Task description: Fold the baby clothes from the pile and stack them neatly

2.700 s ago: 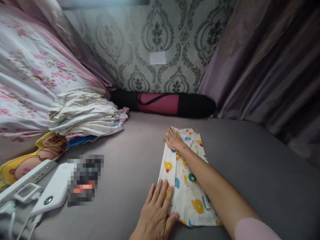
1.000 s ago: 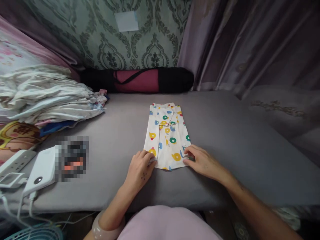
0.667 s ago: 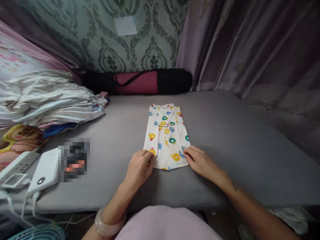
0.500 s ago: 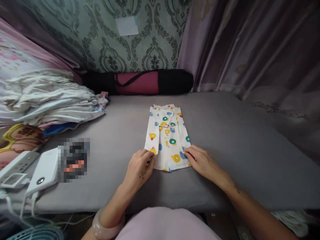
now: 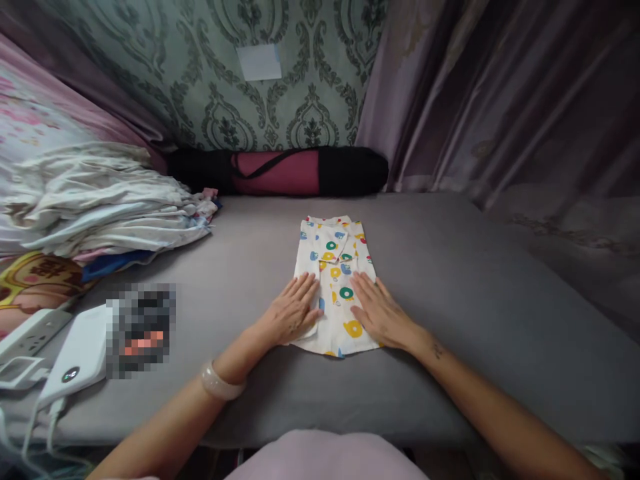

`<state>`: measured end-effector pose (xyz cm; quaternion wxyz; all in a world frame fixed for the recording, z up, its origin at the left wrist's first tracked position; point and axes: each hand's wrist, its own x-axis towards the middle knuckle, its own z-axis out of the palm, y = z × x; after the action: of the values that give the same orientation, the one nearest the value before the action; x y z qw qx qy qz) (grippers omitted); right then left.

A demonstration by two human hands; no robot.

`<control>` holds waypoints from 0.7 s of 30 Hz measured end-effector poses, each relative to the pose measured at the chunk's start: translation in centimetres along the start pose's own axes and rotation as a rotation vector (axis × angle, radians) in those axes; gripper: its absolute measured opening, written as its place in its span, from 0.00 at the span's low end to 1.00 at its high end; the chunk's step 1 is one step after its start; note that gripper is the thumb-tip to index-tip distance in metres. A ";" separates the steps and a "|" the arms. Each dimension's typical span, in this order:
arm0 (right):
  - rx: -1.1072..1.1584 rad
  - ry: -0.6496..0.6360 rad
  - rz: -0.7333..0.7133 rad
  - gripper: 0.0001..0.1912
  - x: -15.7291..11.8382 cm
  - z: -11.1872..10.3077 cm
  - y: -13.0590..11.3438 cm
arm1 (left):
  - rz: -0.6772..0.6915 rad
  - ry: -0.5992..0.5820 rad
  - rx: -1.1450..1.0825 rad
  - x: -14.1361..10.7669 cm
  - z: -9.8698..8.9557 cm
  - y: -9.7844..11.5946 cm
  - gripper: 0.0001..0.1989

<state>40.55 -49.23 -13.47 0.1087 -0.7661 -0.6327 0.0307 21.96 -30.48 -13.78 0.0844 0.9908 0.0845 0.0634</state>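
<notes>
Where grey cover (image 5: 450,287) spreads, patterned garment (image 5: 334,310) lies folded

As observed, the garment lies flat on the grey cover, its long sides running away from the person, with folded flaps overlapping near its far end. It is white, printed with yellow, blue, green and red figures.

The left hand (image 5: 295,310) lies palm down on the garment's near left portion; its fingers are extended, slightly parted, and grasp nothing. The right hand (image 5: 383,313) lies on the near right portion, fingers likewise straight and unclenched. Pressure applied cannot be determined. A pale bangle (image 5: 223,383) is worn on the left arm, short of the garment.

Beyond the garment's far end, apart from it, lies a long black and magenta bag (image 5: 277,172). Well to the garment's left are a heap of cloths (image 5: 110,200), a yellow printed cushion (image 5: 43,283), a power strip (image 5: 40,330) and a white device (image 5: 77,350) with a round display. Between that device and the garment lies an item (image 5: 143,330) obscured by pixelation; identification not possible.
</notes>
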 end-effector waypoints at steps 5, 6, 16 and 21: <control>0.033 -0.115 0.004 0.33 0.1 0.7 0.1 | 0.007 -0.081 0.021 0.2 1.3 -0.1 0.32; 0.040 -0.116 0.003 0.33 0.0 0.4 0.0 | 0.012 -0.077 0.026 0.1 1.0 0.0 0.32; 0.083 -0.085 -0.162 0.29 -3.4 -0.3 -4.3 | 0.112 -0.029 0.051 -3.1 1.1 2.7 0.33; 0.147 -0.150 -0.134 0.29 -3.3 -0.8 -4.3 | 0.112 -0.096 -0.009 -3.1 0.5 2.9 0.32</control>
<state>35.93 -51.83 -12.09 0.1185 -0.7077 -0.6849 0.1269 19.49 -33.90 -14.12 0.0892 0.9955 0.0244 0.0207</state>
